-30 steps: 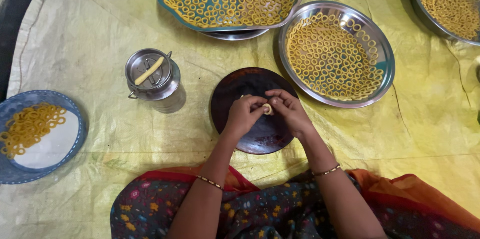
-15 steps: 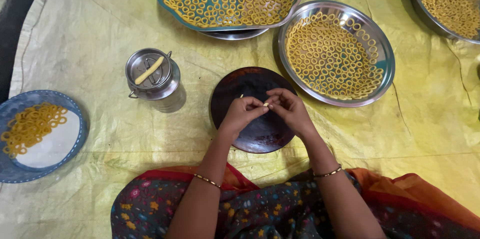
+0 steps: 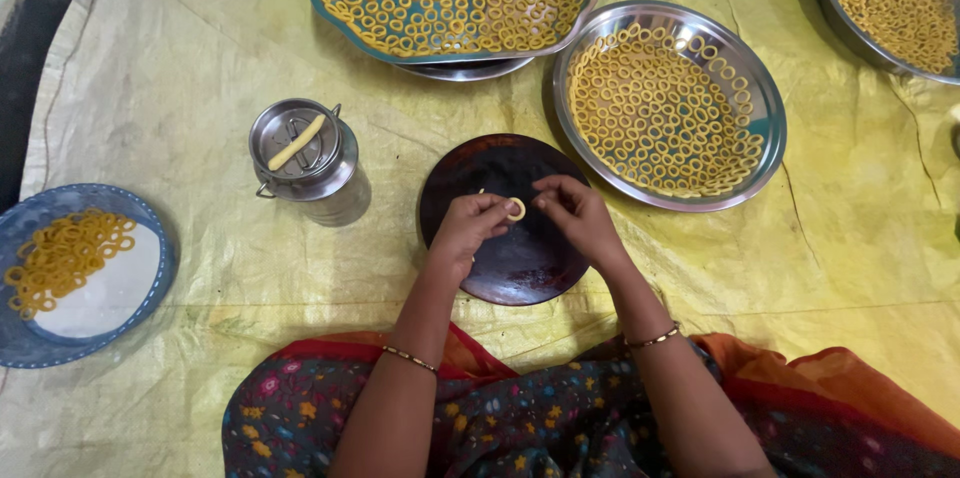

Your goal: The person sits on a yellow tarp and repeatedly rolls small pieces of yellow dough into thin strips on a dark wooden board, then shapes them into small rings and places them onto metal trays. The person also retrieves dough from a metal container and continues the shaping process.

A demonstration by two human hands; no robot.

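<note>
A yellow sheet [image 3: 180, 88] covers the floor. On it sits a dark round board [image 3: 505, 263], with a steel plate of dough rings [image 3: 770, 128] just beyond. Over the board, the left hand [image 3: 468, 230] pinches a small pale-yellow dough ring [image 3: 516, 209] in nearly closed fingertips; the right hand [image 3: 575, 216], loosely curled, hovers just beside it.

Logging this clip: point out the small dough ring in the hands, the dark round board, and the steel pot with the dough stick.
dough ring [image 3: 515, 209], head view, on its band.
dark round board [image 3: 510, 263], head view, bare surface.
steel pot [image 3: 335, 168], head view, rim.
</note>
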